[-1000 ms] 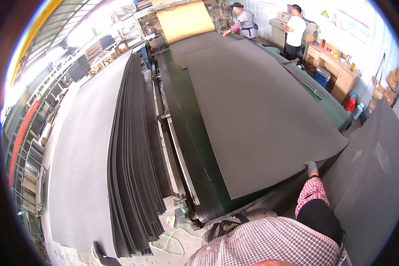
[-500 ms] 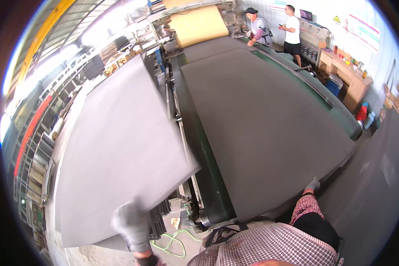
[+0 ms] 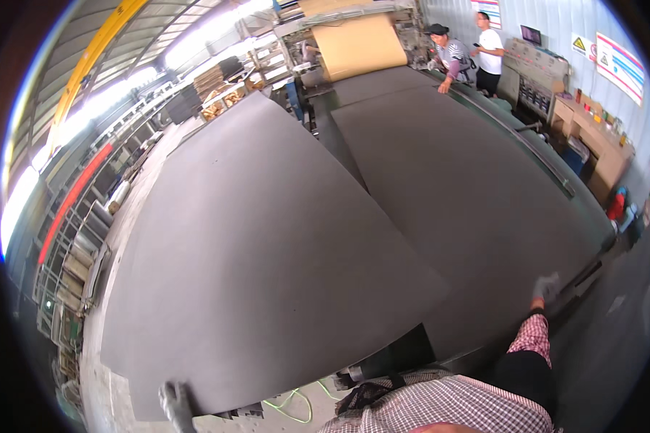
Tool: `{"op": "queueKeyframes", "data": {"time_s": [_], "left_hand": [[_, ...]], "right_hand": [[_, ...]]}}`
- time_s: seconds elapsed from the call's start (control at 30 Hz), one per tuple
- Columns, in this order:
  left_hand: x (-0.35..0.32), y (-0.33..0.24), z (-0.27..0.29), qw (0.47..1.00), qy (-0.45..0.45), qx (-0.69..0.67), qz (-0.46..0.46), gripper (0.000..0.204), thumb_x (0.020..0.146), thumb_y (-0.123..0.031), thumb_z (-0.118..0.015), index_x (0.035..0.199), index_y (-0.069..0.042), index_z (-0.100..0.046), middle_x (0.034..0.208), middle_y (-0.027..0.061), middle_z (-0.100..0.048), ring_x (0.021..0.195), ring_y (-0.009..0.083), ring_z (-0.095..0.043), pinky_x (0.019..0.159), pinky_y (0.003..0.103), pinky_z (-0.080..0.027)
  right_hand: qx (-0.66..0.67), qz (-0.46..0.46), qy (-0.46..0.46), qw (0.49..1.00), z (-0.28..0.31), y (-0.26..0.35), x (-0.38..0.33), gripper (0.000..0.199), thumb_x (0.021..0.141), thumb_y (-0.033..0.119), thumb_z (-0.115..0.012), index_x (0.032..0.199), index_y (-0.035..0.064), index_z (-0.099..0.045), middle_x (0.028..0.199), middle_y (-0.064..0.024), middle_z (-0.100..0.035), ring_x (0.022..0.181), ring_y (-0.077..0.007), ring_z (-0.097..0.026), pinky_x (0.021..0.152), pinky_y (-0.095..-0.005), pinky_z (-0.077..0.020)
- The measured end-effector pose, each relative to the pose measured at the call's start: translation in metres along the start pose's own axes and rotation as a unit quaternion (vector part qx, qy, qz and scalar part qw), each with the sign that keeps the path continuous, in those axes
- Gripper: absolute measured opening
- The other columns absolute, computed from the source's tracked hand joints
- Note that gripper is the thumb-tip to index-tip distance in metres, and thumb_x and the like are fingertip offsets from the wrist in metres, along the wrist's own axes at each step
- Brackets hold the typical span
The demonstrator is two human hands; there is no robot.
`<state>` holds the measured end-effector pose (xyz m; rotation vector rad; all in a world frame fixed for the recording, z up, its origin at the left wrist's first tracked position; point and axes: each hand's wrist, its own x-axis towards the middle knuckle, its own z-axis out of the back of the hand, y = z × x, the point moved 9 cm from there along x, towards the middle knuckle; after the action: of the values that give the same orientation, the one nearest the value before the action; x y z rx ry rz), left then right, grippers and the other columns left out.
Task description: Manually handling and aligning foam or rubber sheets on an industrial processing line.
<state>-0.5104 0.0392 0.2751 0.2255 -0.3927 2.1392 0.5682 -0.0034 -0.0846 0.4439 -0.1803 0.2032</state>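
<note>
My left hand (image 3: 175, 405), in a grey glove, grips the near edge of a large dark grey sheet (image 3: 253, 267) at the left. This sheet slants across the left side of a green machine belt (image 3: 397, 357), and its right part lies over a second dark grey sheet (image 3: 477, 195). That second sheet lies on the belt, stretching toward the far machine. My right hand (image 3: 546, 287), also gloved, is over the second sheet's near right part with its fingers stretched out, a little blurred. Whether it touches the sheet, I cannot tell.
A person in a dark cap (image 3: 451, 58) leans a hand on the belt's far right side; another person in white (image 3: 490, 50) stands behind. A yellowish roll (image 3: 361, 47) sits at the far end. A wooden desk (image 3: 592, 133) stands right. A green cord (image 3: 296, 408) lies on the floor.
The left sheet has swung right and now overlaps the sheet on the belt. My left hand has moved left and down. My right hand has moved from the near edge to over the sheet.
</note>
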Motion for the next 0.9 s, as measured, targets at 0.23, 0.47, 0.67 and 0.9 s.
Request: {"op": "queueKeyframes", "data": {"time_s": [0.23, 0.47, 0.67, 0.9], "left_hand": [[0.085, 0.202, -0.030, 0.986, -0.012, 0.001, 0.168, 0.083, 0.080, -0.064, -0.048, 0.118, 0.010, -0.049, 0.111, 0.0292, -0.055, 0.112, 0.0381, -0.049, 0.094, 0.041, -0.039], [0.069, 0.199, -0.020, 0.980, 0.028, -0.060, 0.189, 0.085, 0.079, -0.068, -0.046, 0.112, 0.010, -0.053, 0.100, 0.0287, -0.060, 0.098, 0.0390, -0.057, 0.086, 0.043, -0.044], [-0.031, 0.030, 0.014, 0.945, 0.177, -0.100, 0.255, 0.081, 0.078, -0.058, -0.057, 0.126, 0.005, -0.042, 0.107, 0.0235, -0.057, 0.092, 0.0330, -0.058, 0.080, 0.043, -0.045], [-0.035, 0.061, 0.015, 0.990, 0.019, -0.082, 0.114, 0.066, 0.081, -0.038, -0.065, 0.127, 0.003, -0.042, 0.084, 0.0110, -0.057, 0.076, 0.0203, -0.058, 0.069, 0.031, -0.047]], "right_hand": [[0.270, 0.275, 0.830, 0.403, 0.067, 0.266, -0.417, 0.039, 0.081, 0.016, -0.065, 0.117, 0.0015, -0.056, 0.110, -0.0089, -0.062, 0.101, -0.0153, -0.055, 0.088, -0.0293, -0.0423], [0.473, 0.228, 0.772, 0.358, 0.259, 0.357, -0.495, 0.038, 0.081, 0.025, -0.065, 0.109, 0.0021, -0.054, 0.097, -0.0030, -0.055, 0.082, -0.0151, -0.055, 0.075, -0.0304, -0.0464], [0.644, 0.227, 0.452, 0.575, 0.211, 0.378, -0.273, 0.014, 0.083, 0.004, -0.054, 0.085, 0.0033, -0.068, 0.085, -0.0054, -0.066, 0.080, -0.0138, -0.061, 0.075, -0.0305, -0.0495], [0.737, -0.054, 0.385, 0.553, 0.052, 0.395, -0.118, 0.036, 0.080, 0.019, -0.060, 0.109, -0.0026, -0.055, 0.110, -0.0121, -0.056, 0.101, -0.0240, -0.054, 0.090, -0.0385, -0.0429]]}}
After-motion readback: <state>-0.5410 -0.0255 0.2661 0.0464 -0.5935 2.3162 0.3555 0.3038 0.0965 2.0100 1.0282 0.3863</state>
